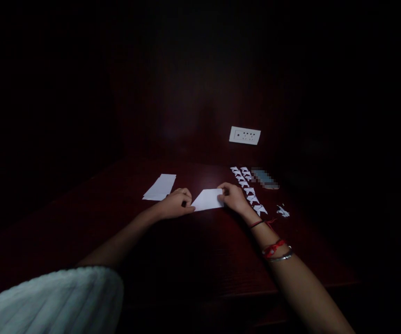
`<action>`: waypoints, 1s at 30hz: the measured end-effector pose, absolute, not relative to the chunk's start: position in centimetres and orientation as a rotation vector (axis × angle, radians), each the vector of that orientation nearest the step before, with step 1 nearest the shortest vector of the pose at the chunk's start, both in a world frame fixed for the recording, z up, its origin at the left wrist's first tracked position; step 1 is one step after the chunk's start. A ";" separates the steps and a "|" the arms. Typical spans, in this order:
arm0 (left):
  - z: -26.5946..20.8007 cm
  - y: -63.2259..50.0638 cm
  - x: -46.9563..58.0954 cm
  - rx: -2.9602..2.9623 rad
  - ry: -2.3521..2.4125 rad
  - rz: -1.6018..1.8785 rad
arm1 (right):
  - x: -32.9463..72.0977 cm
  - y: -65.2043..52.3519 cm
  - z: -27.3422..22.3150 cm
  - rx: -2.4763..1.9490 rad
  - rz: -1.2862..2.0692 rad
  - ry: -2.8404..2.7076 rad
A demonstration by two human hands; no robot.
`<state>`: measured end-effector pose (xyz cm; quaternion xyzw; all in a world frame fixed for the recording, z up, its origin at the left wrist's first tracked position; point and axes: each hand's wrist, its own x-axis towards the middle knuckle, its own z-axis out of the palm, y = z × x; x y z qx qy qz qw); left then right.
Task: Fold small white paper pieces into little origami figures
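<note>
Between my hands lies a white sheet of paper (208,199) on the dark red table, its left end slanting to a point as if one corner is folded over. My left hand (177,204) pinches that pointed corner, fingers curled and thumb along the lower edge. At the other end, my right hand (234,197) grips the paper's right edge, with fingertips on top of it. Beyond my left hand rests a small stack of white paper (160,187). Several small folded white paper pieces (251,194) stand in rows just past my right hand.
A blurred-out phone (266,179) lies to the right of the folded pieces. Nearer me are small white paper scraps (283,211). A white socket plate (245,135) is on the wall behind the table (186,260). Surroundings are very dark.
</note>
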<state>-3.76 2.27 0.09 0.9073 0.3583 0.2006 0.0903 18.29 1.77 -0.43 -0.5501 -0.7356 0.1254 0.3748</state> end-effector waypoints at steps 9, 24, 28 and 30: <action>0.4 1.9 -3.5 2.863 0.886 0.595 | 17.7 1.0 -0.1 -1.459 0.214 -2.033; -0.3 2.2 -3.7 2.918 0.832 0.367 | 17.6 0.0 0.7 -0.957 0.272 -2.542; -0.3 2.0 -3.7 2.916 0.878 0.332 | 17.6 0.2 0.2 -0.918 0.202 -2.577; -0.3 1.8 -3.8 2.895 0.922 0.304 | 17.6 0.3 0.1 -0.905 0.180 -2.591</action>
